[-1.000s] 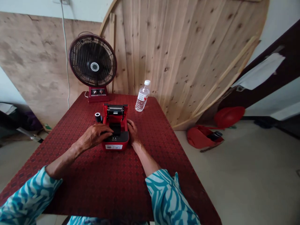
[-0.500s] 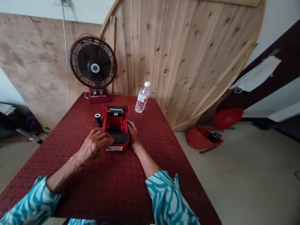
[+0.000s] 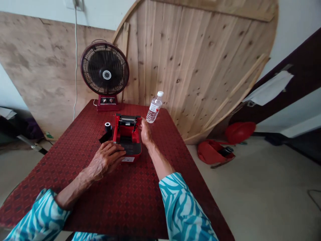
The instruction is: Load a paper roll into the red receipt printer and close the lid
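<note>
A small red printer (image 3: 130, 134) stands mid-table with its lid (image 3: 127, 121) tipped up and back. My left hand (image 3: 107, 160) rests on its front left corner with the fingers stretched out and flat. My right hand (image 3: 145, 131) is against the printer's right side near the raised lid, fingers curled round the edge. A small black and white paper roll (image 3: 108, 126) stands just left of the printer, with a black piece (image 3: 104, 137) lying below it.
The table wears a red patterned cloth (image 3: 105, 201). A dark red desk fan (image 3: 105, 75) stands at the back, a clear water bottle (image 3: 154, 107) to its right. Wooden boards lean behind. Red items (image 3: 215, 152) lie on the floor to the right.
My right hand has slid from the printer's front right up along its side to the lid. My left hand has drawn back from the top to the front left corner. The camera has shifted slightly.
</note>
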The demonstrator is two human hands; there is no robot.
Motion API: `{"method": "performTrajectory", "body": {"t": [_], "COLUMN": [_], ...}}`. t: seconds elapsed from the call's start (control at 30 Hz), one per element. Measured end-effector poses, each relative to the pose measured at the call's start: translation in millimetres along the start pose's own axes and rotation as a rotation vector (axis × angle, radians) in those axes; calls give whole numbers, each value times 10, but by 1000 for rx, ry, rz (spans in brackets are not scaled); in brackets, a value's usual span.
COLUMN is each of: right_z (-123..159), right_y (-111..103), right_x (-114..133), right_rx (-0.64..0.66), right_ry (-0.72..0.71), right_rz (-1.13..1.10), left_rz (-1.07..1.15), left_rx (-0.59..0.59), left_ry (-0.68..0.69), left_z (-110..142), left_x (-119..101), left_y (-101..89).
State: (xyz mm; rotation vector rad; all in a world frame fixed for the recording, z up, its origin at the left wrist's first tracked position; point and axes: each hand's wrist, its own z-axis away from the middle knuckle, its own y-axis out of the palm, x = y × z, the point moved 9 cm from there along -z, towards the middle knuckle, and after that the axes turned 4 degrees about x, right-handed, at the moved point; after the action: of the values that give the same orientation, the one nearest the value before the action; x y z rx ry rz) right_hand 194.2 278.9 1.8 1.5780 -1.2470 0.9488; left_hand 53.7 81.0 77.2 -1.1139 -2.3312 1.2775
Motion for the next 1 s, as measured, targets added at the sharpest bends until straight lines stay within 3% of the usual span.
{"method": "performTrajectory", "body": {"t": [0.13, 0.33, 0.6, 0.83, 1.0], "right_z": [232, 651, 628, 670, 715], "right_y": [-91, -99, -89, -75, -115], "right_x": [197, 162, 84, 55, -88], "right_rx": [-22, -38, -67, -68, -70], "right_ry": [-94, -29, -40, -35, -23], "right_rz": [137, 120, 62, 57, 99], "left_rz": [11, 13, -66, -133, 18], "left_rx": [3, -13, 0, 13, 5], "left_ry": [0, -61, -265, -235, -309], "left_z": [26, 74, 133, 167, 213], "left_x": [-7, 60, 409, 421, 475], "left_y": [15, 4, 2, 61, 74]}}
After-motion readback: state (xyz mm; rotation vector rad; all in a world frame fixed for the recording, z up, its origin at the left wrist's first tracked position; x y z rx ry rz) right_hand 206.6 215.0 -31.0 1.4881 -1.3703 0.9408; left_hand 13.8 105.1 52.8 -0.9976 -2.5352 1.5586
